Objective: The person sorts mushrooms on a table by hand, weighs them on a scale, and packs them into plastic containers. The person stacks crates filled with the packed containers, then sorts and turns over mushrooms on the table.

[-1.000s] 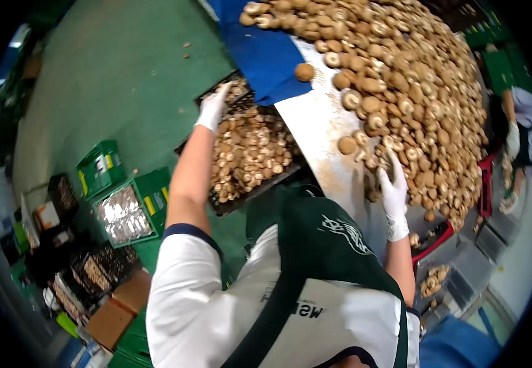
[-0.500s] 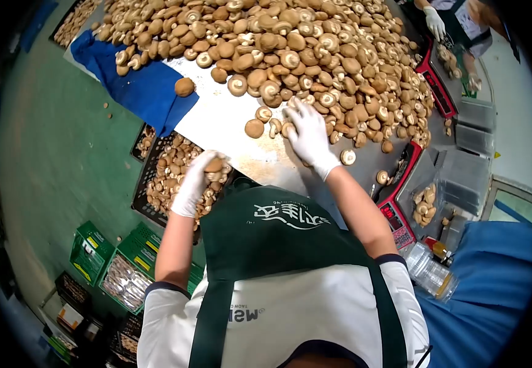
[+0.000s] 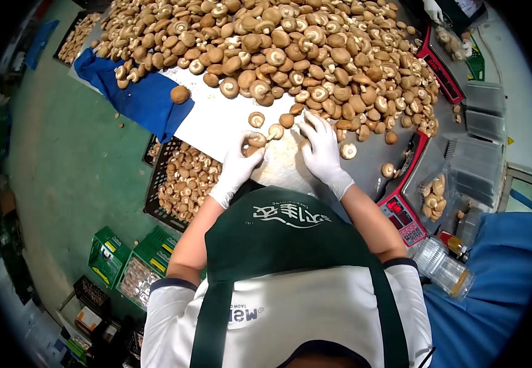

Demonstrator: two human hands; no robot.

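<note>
My left hand (image 3: 237, 167), in a white glove, is closed around shiitake mushrooms (image 3: 257, 140) over the pale front part of the work surface. One mushroom with its stem showing (image 3: 276, 131) lies just beyond its fingertips. On the right, my gloved right hand (image 3: 323, 150) is curled with a brown mushroom cap (image 3: 305, 145) partly showing by its thumb. Its fingertips reach the near edge of a large mushroom pile (image 3: 315, 61). Two more loose mushrooms, one stem up (image 3: 256, 119) and one cap up (image 3: 286, 120), lie between the hands and the pile.
A black crate of mushrooms (image 3: 186, 184) stands at lower left, below a blue cloth (image 3: 137, 98). Red scales (image 3: 404, 214), a bag of mushrooms (image 3: 434, 196) and clear plastic trays (image 3: 474, 168) are at right. Another person's gloved hand (image 3: 433, 11) shows at top right.
My left hand has moved from above the black crate rightward onto the work surface and now holds mushrooms there. My right hand has drawn slightly right and back from the loose mushrooms.
</note>
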